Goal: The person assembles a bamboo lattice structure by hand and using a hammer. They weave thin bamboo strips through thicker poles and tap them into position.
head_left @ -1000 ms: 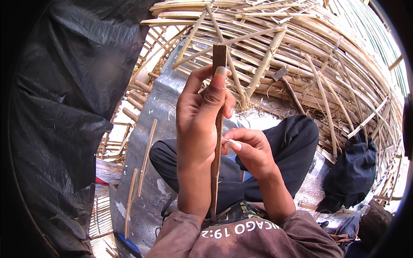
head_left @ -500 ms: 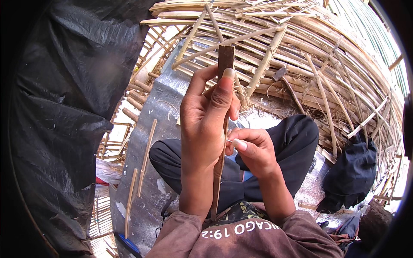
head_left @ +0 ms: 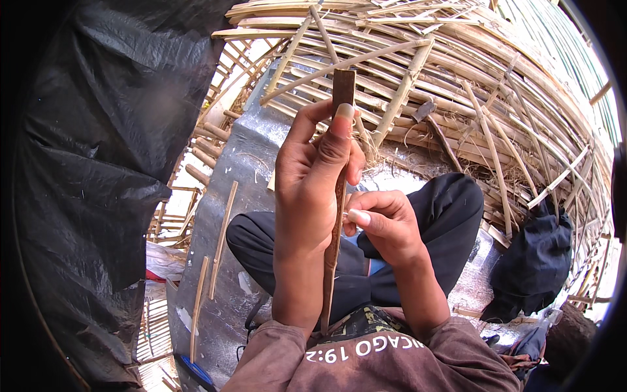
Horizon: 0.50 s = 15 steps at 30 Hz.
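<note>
While the crossed legs (head_left: 439, 222) rest below, the left hand (head_left: 305, 179) is closed around a flat brown stick (head_left: 334, 242) and holds it up over the lap. Its low end is near the brown shirt (head_left: 398, 366). Just beside the stick, the right hand (head_left: 388, 225) pinches a thin pale bit (head_left: 345, 213), though it is too small to tell what that is. Two thin sticks (head_left: 223, 240) lie on the grey sheet (head_left: 245, 144) at the left.

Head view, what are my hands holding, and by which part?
The left hand grips the brown strip near its upper end. The right hand pinches something tiny and pale; which part, I can't tell.
</note>
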Motion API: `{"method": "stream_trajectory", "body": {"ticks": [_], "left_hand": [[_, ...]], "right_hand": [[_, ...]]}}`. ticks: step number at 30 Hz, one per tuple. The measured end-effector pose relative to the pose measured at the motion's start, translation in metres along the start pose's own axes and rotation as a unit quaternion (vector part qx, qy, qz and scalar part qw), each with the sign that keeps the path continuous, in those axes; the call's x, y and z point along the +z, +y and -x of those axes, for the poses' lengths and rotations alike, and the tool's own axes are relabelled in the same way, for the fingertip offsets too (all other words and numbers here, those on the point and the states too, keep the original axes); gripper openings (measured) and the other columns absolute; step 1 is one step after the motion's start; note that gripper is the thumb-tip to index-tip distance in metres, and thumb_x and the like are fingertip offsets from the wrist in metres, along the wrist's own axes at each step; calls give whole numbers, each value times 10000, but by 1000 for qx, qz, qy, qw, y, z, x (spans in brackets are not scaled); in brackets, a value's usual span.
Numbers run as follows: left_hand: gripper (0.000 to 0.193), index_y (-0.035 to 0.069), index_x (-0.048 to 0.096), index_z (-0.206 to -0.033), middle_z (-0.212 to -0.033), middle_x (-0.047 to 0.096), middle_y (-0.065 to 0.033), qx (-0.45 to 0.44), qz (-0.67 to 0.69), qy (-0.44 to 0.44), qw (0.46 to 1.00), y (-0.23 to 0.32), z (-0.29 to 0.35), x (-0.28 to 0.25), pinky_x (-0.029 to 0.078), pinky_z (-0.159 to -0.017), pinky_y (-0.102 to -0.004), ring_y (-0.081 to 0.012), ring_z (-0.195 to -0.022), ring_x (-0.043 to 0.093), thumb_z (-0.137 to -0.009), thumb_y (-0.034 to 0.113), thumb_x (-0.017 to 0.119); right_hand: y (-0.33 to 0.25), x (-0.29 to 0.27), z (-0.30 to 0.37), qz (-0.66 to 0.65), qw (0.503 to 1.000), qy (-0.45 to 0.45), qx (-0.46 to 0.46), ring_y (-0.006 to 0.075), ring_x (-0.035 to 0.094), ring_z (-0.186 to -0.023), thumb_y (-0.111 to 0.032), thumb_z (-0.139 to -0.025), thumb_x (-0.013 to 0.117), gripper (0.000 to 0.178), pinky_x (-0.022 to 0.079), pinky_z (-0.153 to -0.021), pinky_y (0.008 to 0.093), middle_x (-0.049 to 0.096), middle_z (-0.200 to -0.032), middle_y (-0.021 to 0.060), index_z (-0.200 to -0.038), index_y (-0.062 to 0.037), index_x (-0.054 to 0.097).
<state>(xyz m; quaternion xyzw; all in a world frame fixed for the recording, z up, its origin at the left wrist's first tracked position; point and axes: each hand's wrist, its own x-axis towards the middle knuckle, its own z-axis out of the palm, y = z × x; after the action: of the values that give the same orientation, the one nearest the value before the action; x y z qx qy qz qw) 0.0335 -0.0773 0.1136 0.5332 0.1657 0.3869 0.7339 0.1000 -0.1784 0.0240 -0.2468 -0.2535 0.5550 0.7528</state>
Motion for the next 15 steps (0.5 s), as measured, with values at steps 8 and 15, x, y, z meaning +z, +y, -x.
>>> {"method": "stream_trajectory", "body": {"ticks": [8,15], "left_hand": [[347,-18,540,-1156,-597,454,15,-13,83,-57,995,-7,-5,-9,269,-526,-188,-37,-549,373,-981,278,579],[353,-28,531,-1136,-578,419,11,-22,164,-91,982,-17,-9,-13,266,-548,-203,-64,-538,350,-980,287,565]], "right_hand": [[3,1,1,-12,1000,-9,-8,131,619,-778,-84,-891,677,146,490,-752,270,679,-833,81,-966,39,704],[4,0,1,-5,1000,-20,-14,131,629,-789,-88,-894,679,150,498,-761,266,687,-838,85,-974,36,707]]}}
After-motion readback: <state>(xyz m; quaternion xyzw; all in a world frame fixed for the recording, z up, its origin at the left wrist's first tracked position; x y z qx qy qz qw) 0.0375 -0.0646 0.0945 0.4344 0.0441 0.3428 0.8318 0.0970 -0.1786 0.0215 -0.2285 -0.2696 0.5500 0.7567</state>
